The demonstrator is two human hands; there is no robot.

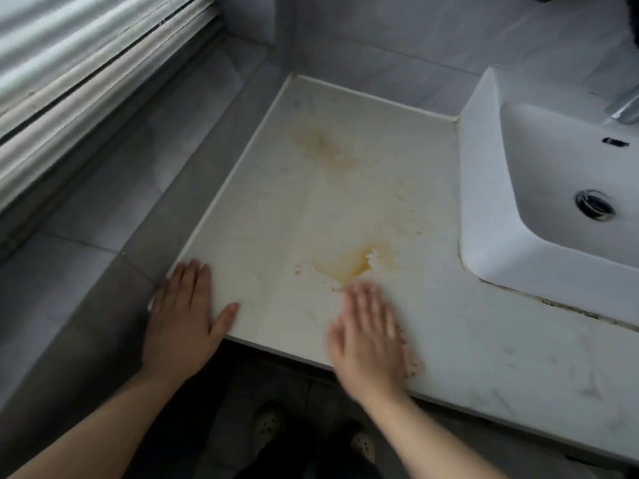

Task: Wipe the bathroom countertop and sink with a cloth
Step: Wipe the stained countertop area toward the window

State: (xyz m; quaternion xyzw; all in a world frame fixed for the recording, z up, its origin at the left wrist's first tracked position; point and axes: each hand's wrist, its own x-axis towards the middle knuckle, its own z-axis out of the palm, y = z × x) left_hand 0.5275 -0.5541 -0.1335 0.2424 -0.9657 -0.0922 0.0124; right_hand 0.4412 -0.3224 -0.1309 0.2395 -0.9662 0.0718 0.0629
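Spreading across the pale worktop [311,188], yellow stains [349,267] run up to the flat, empty right grip [370,340], which is blurred; the left grip [183,319] lies flat at the front-left corner, holding nothing. The white sink [484,188] sits at right below grey wall tiles [415,46]; its tap [626,108] is cut off.

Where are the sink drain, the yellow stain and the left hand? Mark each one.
sink drain [595,205]: head view, on the centre of the metal plug.
yellow stain [349,267]: head view, on its near, darkest patch.
left hand [181,314]: head view, on the back of the hand.
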